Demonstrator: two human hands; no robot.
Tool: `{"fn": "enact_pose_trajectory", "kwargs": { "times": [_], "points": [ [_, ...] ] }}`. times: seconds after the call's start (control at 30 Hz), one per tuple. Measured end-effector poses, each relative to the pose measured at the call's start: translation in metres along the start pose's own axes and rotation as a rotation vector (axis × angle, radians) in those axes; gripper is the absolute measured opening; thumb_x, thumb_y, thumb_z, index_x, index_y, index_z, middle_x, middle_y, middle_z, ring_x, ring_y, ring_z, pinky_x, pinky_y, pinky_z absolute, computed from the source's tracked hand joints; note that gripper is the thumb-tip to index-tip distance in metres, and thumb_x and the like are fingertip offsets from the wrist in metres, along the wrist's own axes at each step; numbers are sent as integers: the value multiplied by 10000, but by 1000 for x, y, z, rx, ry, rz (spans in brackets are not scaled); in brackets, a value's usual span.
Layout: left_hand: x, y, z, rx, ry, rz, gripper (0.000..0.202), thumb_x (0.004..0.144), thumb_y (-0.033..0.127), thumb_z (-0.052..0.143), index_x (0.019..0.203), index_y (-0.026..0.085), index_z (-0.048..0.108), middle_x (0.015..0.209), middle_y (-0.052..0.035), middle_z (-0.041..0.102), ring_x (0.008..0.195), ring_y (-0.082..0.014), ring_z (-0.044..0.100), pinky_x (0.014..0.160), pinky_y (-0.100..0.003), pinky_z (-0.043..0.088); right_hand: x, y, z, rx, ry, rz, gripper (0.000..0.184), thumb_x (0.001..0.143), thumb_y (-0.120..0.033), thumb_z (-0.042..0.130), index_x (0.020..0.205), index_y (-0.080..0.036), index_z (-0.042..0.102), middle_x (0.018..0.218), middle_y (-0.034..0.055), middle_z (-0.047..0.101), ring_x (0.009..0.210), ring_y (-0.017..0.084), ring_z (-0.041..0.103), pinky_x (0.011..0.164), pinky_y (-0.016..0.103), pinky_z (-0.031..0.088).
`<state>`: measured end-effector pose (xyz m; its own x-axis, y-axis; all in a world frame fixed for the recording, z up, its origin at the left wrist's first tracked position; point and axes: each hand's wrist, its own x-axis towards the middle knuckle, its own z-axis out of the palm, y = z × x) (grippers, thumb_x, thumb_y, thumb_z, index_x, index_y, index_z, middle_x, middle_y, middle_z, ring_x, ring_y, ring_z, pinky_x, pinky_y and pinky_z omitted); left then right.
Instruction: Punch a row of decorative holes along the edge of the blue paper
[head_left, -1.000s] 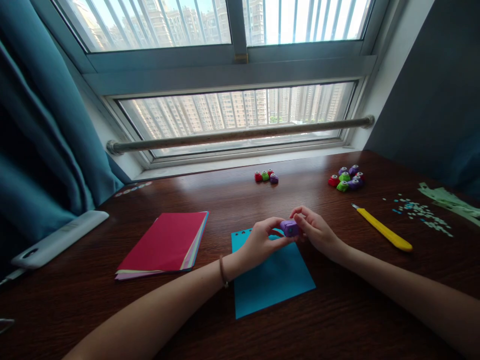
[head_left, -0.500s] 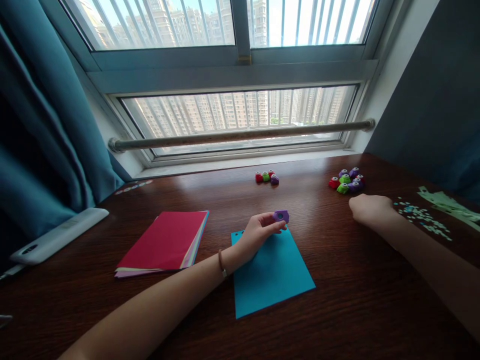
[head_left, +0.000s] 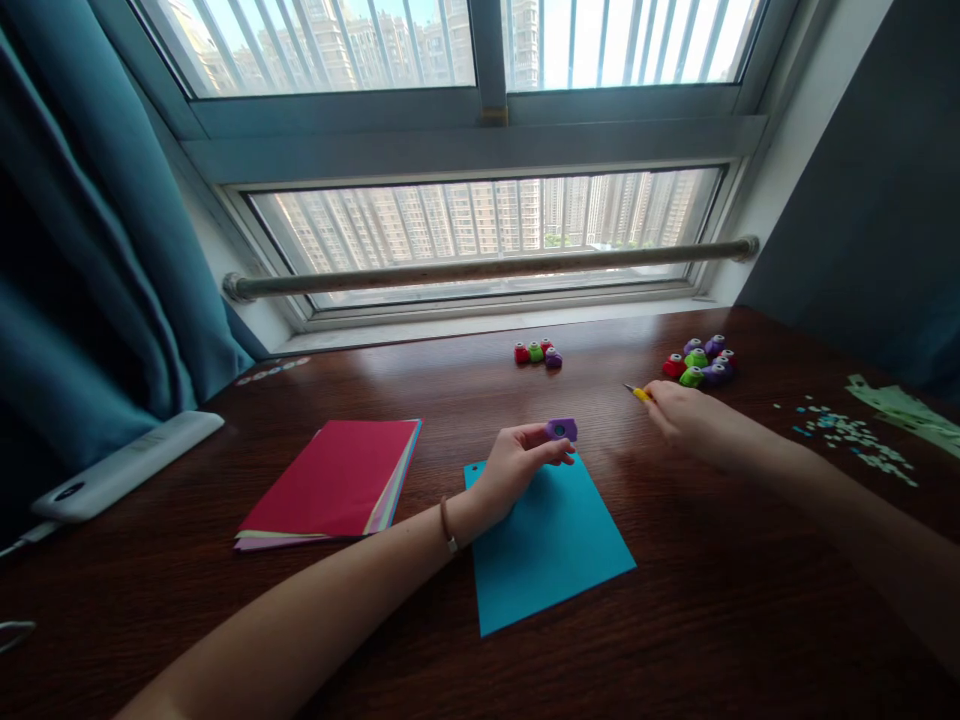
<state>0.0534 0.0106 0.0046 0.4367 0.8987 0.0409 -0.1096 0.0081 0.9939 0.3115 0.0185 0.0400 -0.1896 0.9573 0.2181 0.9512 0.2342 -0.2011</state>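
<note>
My left hand (head_left: 516, 465) pinches a small purple paper punch (head_left: 561, 430) just above the far edge of a blue paper sheet (head_left: 547, 545), which lies flat on the dark wooden table (head_left: 712, 620). My right hand (head_left: 679, 412) is closed around a yellow craft knife (head_left: 640, 394); only its tip pokes out to the left of the fingers. That hand hovers to the right of the punch, apart from it.
A stack of coloured paper with a red top sheet (head_left: 330, 480) lies at the left. Three small punches (head_left: 537, 353) sit near the window, several more (head_left: 699, 361) at the right. Paper confetti (head_left: 847, 432) and green scraps (head_left: 904, 408) lie far right. A white device (head_left: 120, 465) rests at the left edge.
My right hand let go of the punch, reached right to the yellow knife, picked it up and brought it back toward the middle. My left hand kept the punch, turning it slightly.
</note>
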Motion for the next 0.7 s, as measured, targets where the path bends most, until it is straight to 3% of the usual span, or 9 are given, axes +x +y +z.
{"fn": "enact_pose_trajectory", "kwargs": {
  "times": [0.13,0.23,0.4,0.57,0.7],
  "points": [
    [-1,0,-1,3,30,44,236,741,326,686,822,105,691,768,-69,700,712,-175,638,710,-288,489,-22,-53,-20,28,62,-286,248,934,-251,340,929,-175,576,830,76,587,654,167,580,607,271,416],
    [-2,3,0,18,59,88,223,742,306,694,838,104,691,749,-56,697,699,-166,636,701,-278,493,-39,-72,-25,10,59,-398,218,933,-220,357,992,-193,565,830,50,556,602,144,555,540,267,386],
    [-4,3,2,23,135,127,288,695,288,745,909,109,675,797,-56,709,745,-182,654,750,-297,516,-50,-81,-24,-138,80,-482,252,910,-152,395,1129,-187,514,873,52,545,601,138,533,485,270,352],
    [-6,1,4,103,174,187,348,658,273,774,953,122,666,915,-66,711,837,-197,659,795,-289,523,-52,-87,-23,-197,133,-502,223,915,-162,397,1093,-164,530,814,37,519,553,128,494,457,277,334],
    [-7,-1,5,168,170,231,300,684,263,754,938,128,667,896,-52,709,821,-179,655,779,-268,526,-54,-91,-26,-226,111,-476,213,910,-140,406,1071,-159,544,818,29,515,567,128,500,470,278,337]
  ]
}}
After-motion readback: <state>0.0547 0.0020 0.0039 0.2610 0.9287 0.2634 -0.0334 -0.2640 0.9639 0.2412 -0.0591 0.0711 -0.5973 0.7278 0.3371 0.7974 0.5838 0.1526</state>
